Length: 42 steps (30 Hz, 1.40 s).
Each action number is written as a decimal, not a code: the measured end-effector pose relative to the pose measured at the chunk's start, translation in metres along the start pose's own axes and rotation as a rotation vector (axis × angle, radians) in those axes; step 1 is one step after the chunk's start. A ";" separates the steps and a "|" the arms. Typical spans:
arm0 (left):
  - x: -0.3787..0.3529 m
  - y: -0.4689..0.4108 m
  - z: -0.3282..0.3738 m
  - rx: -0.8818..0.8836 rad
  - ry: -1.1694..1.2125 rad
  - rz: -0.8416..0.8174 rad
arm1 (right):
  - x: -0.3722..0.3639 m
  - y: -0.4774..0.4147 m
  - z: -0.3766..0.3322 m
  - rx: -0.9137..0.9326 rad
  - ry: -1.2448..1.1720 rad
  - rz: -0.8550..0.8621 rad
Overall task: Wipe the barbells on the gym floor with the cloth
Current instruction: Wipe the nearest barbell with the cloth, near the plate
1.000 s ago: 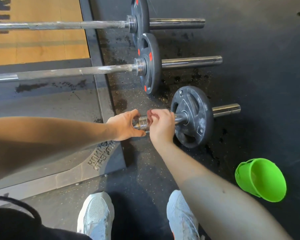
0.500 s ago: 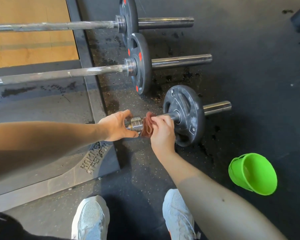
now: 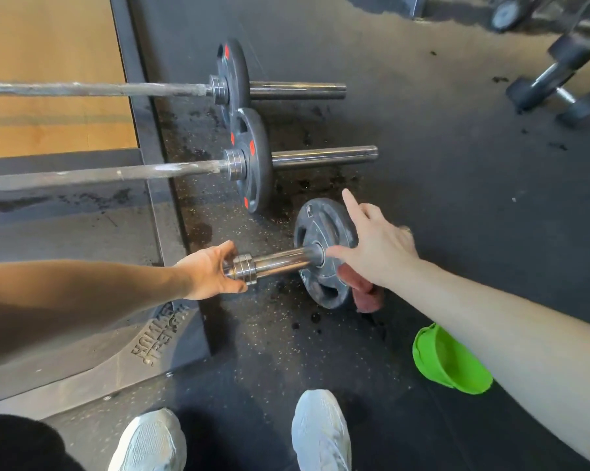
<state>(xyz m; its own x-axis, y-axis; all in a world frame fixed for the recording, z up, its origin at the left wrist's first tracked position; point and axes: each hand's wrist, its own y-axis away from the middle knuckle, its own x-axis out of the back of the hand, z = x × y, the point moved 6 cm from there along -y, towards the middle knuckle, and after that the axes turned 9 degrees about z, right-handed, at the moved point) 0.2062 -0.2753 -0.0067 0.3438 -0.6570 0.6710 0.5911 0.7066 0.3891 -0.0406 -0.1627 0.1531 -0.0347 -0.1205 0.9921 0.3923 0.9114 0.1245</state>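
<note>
**On the gym floor, we hold the nearest barbell**

On the dark rubber floor in front of our shoes (image 3: 320,433), the nearest barbell (image 3: 280,261) lies with its long axis running left to right, its loaded end pointing right and slightly away from us. Our left hand (image 3: 212,273) grips the bar at its collar rings. Our right hand (image 3: 378,246) reaches over the plate (image 3: 317,287), index finger and thumb straight. The reddish cloth (image 3: 365,290) sits beneath that palm, just beside the plate; we cannot tell whether the hidden fingers hold it. The 2 other barbells (image 3: 116,175) lie beyond, parallel, their sleeves also pointing right. A green bucket (image 3: 450,362) lies tipped under our right forearm.
</note>
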 end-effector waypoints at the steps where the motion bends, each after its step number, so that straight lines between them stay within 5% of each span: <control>1: -0.001 0.000 0.001 0.002 0.005 -0.003 | -0.010 0.002 0.009 -0.005 0.019 -0.040; 14: -0.007 -0.010 -0.005 0.051 0.113 -0.076 | -0.074 -0.009 0.042 -0.189 -0.362 -0.121; 23: -0.012 -0.013 -0.008 0.059 0.157 -0.057 | -0.083 -0.008 0.045 -0.133 -0.480 -0.137; 42: -0.002 -0.001 0.011 0.098 0.189 -0.006 | -0.084 0.007 -0.092 0.027 -0.526 -0.182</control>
<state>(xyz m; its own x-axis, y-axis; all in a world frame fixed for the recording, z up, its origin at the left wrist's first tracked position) 0.1971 -0.2720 -0.0018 0.4766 -0.6926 0.5415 0.5232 0.7184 0.4583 0.0499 -0.1829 0.0688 -0.5567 -0.0708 0.8277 0.3138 0.9046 0.2885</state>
